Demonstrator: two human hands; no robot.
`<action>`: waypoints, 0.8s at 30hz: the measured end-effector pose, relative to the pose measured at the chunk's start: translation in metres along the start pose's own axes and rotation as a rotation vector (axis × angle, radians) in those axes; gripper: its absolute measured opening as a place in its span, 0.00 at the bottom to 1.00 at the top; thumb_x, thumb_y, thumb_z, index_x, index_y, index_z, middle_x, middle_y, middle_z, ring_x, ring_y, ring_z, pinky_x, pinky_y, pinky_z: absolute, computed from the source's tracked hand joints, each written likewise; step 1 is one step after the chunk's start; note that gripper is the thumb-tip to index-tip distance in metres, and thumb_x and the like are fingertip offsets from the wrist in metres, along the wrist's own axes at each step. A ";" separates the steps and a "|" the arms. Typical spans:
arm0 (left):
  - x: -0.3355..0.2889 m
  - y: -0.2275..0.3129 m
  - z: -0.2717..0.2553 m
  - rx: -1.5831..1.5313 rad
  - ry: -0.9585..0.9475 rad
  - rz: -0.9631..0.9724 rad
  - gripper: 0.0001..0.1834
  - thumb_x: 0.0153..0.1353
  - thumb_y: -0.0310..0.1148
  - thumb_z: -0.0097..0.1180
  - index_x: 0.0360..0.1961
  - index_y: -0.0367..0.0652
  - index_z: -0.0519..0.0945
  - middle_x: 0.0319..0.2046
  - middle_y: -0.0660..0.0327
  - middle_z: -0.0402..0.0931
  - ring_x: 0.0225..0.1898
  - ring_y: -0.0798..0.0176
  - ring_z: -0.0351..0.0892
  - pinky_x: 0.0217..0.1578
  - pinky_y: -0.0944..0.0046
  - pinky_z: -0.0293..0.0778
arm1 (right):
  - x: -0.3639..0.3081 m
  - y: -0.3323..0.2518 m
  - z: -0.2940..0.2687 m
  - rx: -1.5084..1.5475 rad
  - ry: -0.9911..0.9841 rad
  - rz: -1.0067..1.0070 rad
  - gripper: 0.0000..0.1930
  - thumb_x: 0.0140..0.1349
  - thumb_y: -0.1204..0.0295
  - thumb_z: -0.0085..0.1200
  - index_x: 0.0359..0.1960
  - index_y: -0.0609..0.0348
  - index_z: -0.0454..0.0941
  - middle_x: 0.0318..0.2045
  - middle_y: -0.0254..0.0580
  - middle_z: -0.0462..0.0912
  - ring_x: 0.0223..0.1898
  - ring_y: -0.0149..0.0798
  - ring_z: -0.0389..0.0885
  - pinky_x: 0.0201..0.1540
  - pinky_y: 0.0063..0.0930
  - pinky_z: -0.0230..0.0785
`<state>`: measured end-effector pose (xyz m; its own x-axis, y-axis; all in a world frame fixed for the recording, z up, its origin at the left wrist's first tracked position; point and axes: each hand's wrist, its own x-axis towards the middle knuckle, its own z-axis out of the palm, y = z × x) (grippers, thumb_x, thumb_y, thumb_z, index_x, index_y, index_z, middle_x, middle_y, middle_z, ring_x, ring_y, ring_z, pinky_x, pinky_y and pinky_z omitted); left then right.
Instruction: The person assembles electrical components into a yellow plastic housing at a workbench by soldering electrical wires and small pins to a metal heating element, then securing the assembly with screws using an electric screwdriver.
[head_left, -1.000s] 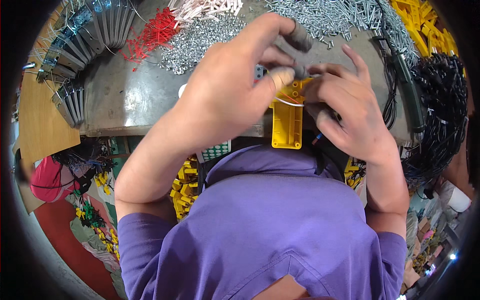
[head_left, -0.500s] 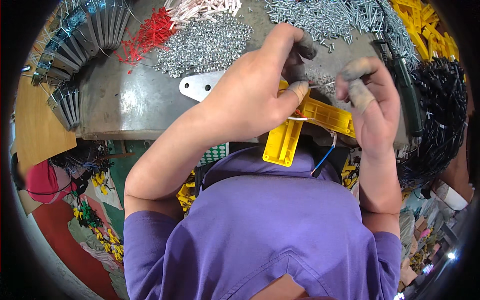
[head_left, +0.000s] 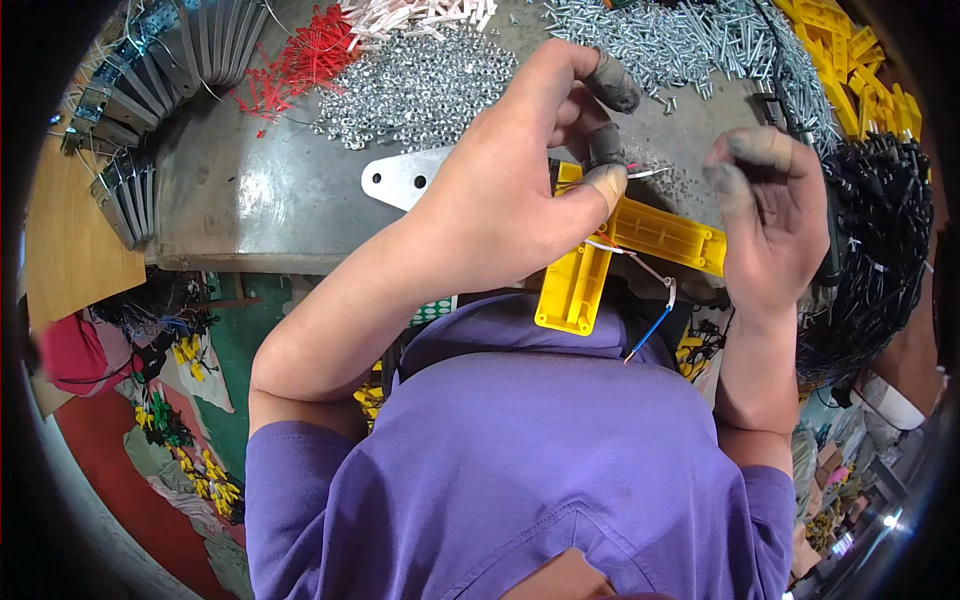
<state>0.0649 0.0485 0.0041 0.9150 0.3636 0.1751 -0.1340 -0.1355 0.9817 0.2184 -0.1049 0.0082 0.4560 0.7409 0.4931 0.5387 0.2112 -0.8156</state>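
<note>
My left hand (head_left: 540, 160) is closed, with thumb and finger pinching a thin white wire (head_left: 648, 173) whose end sticks out to the right. A small red bit shows beside it at the fingertips. Under this hand lies an open yellow plastic housing (head_left: 568, 292) with ribbed arms, partly covered by my fingers. Wires run out of it, one ending in a blue lead (head_left: 650, 335) with a bare tip. My right hand (head_left: 770, 210) hovers right of the wire end, apart from it. Its thumb and forefinger are curled together; anything between them is too small to make out.
A white metal plate (head_left: 398, 180) with holes lies left of the housing. Behind are piles of nuts (head_left: 420, 90), red pieces (head_left: 310, 55), white sleeves (head_left: 420, 12) and screws (head_left: 670, 45). Yellow parts (head_left: 850, 65) and black cables (head_left: 880, 230) sit right; metal strips (head_left: 205, 45) stand left.
My right hand has moved right, away from the wire end. My left hand keeps its pinch on the white wire and has shifted slightly right, as has the yellow housing.
</note>
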 end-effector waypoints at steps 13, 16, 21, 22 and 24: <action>0.004 0.006 0.001 0.137 -0.070 0.002 0.30 0.54 0.20 0.58 0.57 0.39 0.61 0.45 0.59 0.73 0.49 0.67 0.73 0.54 0.64 0.68 | 0.018 -0.014 0.003 -0.456 -0.253 -0.365 0.14 0.41 0.83 0.63 0.33 0.62 0.79 0.30 0.44 0.75 0.29 0.43 0.76 0.31 0.32 0.69; 0.004 0.006 0.004 0.062 -0.026 -0.007 0.29 0.54 0.20 0.59 0.56 0.38 0.62 0.44 0.59 0.73 0.48 0.67 0.74 0.51 0.65 0.70 | 0.016 -0.014 0.003 -0.432 -0.277 -0.348 0.13 0.42 0.83 0.63 0.33 0.62 0.79 0.30 0.44 0.75 0.28 0.43 0.75 0.29 0.29 0.67; 0.002 -0.004 0.006 0.058 0.092 0.080 0.25 0.55 0.20 0.59 0.52 0.37 0.63 0.42 0.59 0.75 0.45 0.68 0.75 0.47 0.67 0.71 | 0.003 -0.043 -0.007 -0.104 -0.228 0.086 0.10 0.44 0.76 0.64 0.31 0.60 0.79 0.33 0.46 0.75 0.33 0.48 0.74 0.37 0.37 0.69; 0.002 -0.004 0.007 0.057 0.091 0.081 0.25 0.55 0.20 0.59 0.52 0.37 0.63 0.42 0.59 0.75 0.45 0.68 0.75 0.47 0.67 0.71 | 0.009 -0.053 -0.021 -0.257 -0.558 0.042 0.10 0.44 0.73 0.65 0.29 0.59 0.79 0.36 0.48 0.76 0.39 0.49 0.75 0.42 0.40 0.69; 0.001 -0.005 0.009 0.053 0.130 0.070 0.25 0.55 0.21 0.60 0.52 0.37 0.63 0.41 0.59 0.76 0.44 0.68 0.75 0.46 0.67 0.71 | 0.001 -0.037 -0.017 -0.231 -0.614 -0.079 0.10 0.43 0.72 0.66 0.28 0.59 0.79 0.38 0.49 0.76 0.40 0.48 0.75 0.43 0.38 0.69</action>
<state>0.0700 0.0409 -0.0011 0.8466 0.4672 0.2551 -0.1727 -0.2122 0.9618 0.2110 -0.1235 0.0442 -0.0409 0.9721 0.2310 0.7235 0.1883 -0.6642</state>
